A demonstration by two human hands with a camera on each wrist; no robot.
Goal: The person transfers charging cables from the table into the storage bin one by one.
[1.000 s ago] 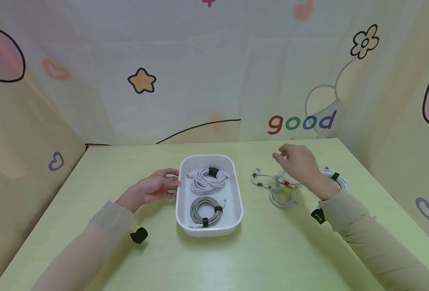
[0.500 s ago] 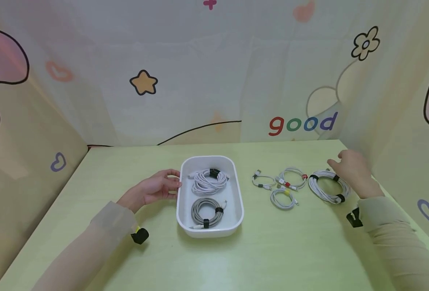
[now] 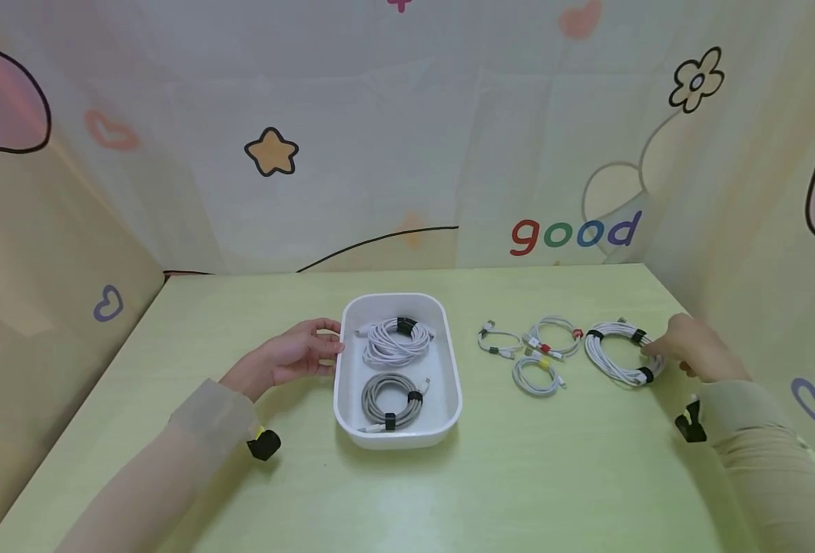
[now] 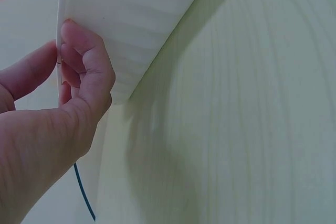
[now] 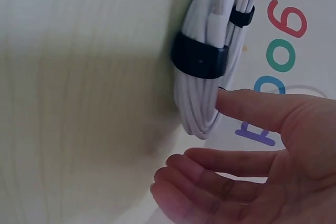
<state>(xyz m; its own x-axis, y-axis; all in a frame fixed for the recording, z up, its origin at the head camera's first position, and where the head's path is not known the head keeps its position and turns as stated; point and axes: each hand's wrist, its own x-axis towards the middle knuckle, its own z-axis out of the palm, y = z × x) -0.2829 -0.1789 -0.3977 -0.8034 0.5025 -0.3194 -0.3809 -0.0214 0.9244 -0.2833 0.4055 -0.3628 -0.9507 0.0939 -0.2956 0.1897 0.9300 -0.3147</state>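
Note:
A white plastic tray (image 3: 442, 418) holds a white coiled cable (image 3: 395, 346) and a grey coiled cable (image 3: 369, 399), each bound with black straps. My left hand (image 3: 299, 355) pinches the tray's left rim, thumb on one side and fingers on the other, as the left wrist view shows. At the table's right my right hand (image 3: 700, 349) is at a large white coiled cable (image 3: 607, 369) with black straps. In the right wrist view its thumb (image 5: 252, 109) lies at the coil's edge, whether touching I cannot tell; the fingers (image 5: 210, 182) are spread apart from it.
Between the tray and the large coil lie smaller cables on the table (image 3: 504, 476): a short white one (image 3: 500, 336), one with red ties (image 3: 552, 321) and one with a yellow tie (image 3: 535, 388). A printed cloth (image 3: 379, 153) stands behind the table.
My right hand has moved right from above the small cables, then down to the right side of the large white coil. My left hand and the tray have stayed put.

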